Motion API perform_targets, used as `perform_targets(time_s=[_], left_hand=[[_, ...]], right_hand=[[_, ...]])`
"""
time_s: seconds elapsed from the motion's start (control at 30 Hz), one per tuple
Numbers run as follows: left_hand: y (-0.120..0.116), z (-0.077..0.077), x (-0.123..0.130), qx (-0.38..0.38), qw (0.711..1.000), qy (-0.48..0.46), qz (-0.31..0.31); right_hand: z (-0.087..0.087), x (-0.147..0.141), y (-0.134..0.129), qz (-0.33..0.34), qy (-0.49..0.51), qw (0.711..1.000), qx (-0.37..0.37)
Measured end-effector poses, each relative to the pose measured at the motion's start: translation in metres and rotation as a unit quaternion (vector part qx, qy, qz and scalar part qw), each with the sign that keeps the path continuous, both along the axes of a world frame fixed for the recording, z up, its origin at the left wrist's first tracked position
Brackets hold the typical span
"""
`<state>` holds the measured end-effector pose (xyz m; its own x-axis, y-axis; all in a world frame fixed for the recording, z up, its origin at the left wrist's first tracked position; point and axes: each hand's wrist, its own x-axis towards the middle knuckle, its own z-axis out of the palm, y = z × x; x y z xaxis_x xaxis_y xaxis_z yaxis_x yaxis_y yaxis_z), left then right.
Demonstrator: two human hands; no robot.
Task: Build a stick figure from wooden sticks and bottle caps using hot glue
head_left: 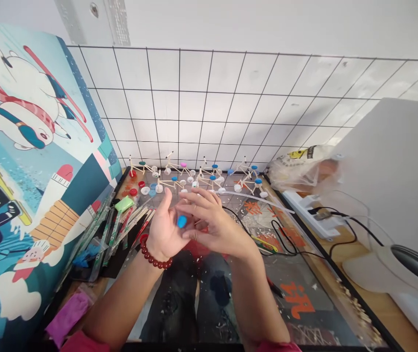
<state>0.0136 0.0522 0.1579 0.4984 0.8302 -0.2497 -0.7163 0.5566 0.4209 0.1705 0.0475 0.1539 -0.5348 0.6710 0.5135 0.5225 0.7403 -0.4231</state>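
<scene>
A small blue ball of modelling clay (181,221) lies on the upturned palm of my left hand (165,230), which carries a red bead bracelet. That hand's thumb points up, and its other fingers are partly hidden. My right hand (214,222) hovers over it from the right, fingers apart and curved over the palm, with nothing seen in its grip. Beyond both hands stand several small stick figures (214,182) made of matchsticks, with coloured clay tops and white round caps at their feet.
Left lie long packaged sticks (112,227), a green clay pack (124,204) and a bag of purple clay (68,313). A black cable (285,239) runs right to a white power strip (311,215). A yellow cutter (265,243) rests on the glass tabletop. A grid panel (194,107) stands behind.
</scene>
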Motion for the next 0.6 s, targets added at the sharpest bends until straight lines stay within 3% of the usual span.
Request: perform_targets(time_s=[0.17, 0.27, 0.4, 0.6], left_hand=[[0.002, -0.001, -0.001, 0.024, 0.999, -0.023, -0.017], [0.007, -0.008, -0.002, 0.100, 0.994, 0.033, 0.031], [0.010, -0.012, -0.006, 0.223, 0.956, 0.175, 0.078], [0.007, -0.011, -0.010, 0.284, 0.901, 0.298, 0.137]], right_hand=[[-0.001, -0.004, 0.002, -0.006, 0.036, 0.999, 0.024], [0.000, -0.003, 0.002, -0.063, 0.062, 0.993, 0.079], [0.003, 0.002, -0.001, -0.133, 0.043, 0.982, 0.126], [0.001, 0.003, -0.001, -0.114, 0.026, 0.986, 0.115]])
